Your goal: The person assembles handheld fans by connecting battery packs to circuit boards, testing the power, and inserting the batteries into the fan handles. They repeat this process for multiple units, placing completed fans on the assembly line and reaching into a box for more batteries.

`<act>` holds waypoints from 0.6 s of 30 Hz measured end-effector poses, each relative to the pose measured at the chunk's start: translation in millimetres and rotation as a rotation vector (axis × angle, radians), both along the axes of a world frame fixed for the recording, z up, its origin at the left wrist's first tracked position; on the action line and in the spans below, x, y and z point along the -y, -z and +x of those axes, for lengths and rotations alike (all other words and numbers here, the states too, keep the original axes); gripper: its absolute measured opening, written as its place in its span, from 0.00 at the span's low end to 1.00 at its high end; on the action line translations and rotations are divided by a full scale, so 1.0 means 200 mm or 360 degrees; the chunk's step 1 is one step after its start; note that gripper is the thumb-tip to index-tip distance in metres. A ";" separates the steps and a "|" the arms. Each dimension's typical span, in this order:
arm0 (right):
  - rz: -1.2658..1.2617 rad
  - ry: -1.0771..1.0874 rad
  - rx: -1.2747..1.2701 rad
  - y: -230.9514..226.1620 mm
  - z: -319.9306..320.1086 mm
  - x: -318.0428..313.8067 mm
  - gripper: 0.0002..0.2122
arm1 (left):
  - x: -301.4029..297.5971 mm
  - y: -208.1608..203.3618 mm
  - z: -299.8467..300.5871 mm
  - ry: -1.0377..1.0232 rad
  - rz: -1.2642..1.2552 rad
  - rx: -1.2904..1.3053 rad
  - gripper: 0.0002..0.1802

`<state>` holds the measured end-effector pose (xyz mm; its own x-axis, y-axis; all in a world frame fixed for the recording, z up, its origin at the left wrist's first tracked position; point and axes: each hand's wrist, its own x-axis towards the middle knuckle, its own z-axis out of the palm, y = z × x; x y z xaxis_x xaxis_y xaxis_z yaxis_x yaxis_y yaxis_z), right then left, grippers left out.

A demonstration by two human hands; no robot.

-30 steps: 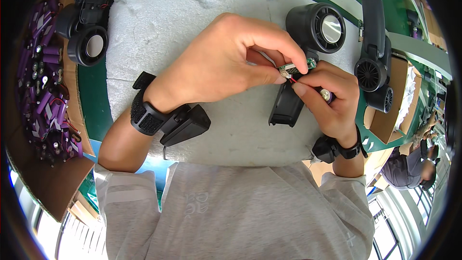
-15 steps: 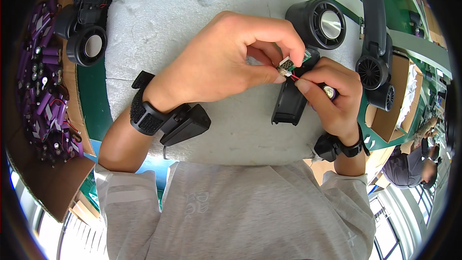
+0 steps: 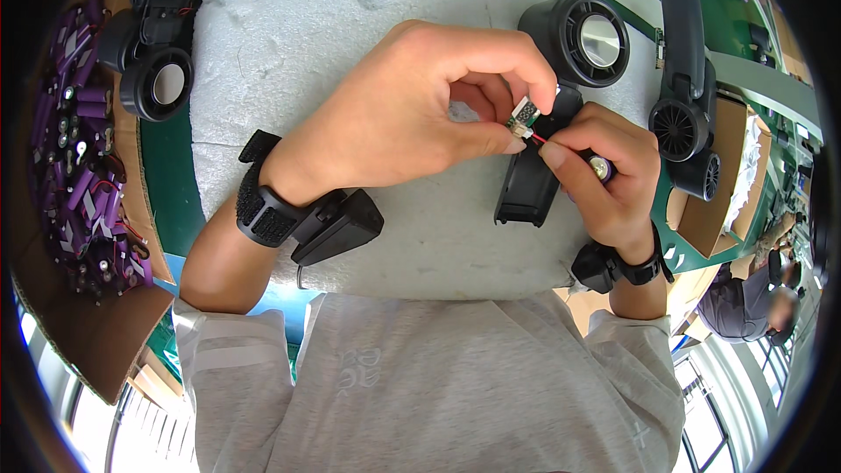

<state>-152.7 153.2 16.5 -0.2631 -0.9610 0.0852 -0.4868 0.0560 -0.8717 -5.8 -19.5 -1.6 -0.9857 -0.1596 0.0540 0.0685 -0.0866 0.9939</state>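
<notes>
My left hand (image 3: 429, 101) pinches a small green circuit board (image 3: 525, 112) between thumb and fingers. A white connector (image 3: 520, 130) sits at the board's lower edge. Close to it, my right hand (image 3: 611, 175) grips red wire (image 3: 539, 138) between thumb and forefinger. Tucked in the same hand is a battery cell (image 3: 601, 167), its metal end showing and the rest mostly hidden. Beneath both hands lies a black handheld fan: its round head (image 3: 574, 39) is at the far end, its open handle shell (image 3: 526, 188) points toward me. Whether the plug is fully seated I cannot tell.
White foam sheet (image 3: 289, 52) covers the green table. At left, a cardboard box (image 3: 123, 333) holds many purple battery cells (image 3: 88, 184). More black fans stand at the far left (image 3: 156, 83) and right (image 3: 679, 123). A carton (image 3: 714, 175) sits right; a person (image 3: 740, 302) is beyond.
The board in my left hand has tilted slightly, and both hands hold nearly the same place. The fan has shifted very slightly.
</notes>
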 end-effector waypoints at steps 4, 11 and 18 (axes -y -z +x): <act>-0.0043 0.0000 -0.0050 0.00 0.00 0.00 0.03 | 0.00 0.00 0.00 -0.0007 -0.0013 0.0012 0.18; -0.0057 -0.0008 -0.0166 0.00 0.02 0.00 0.03 | 0.00 0.00 0.00 -0.0028 -0.0107 -0.0001 0.18; -0.0125 -0.0011 -0.0091 0.02 0.00 0.00 0.03 | 0.00 -0.01 -0.01 -0.0019 -0.0138 -0.0019 0.17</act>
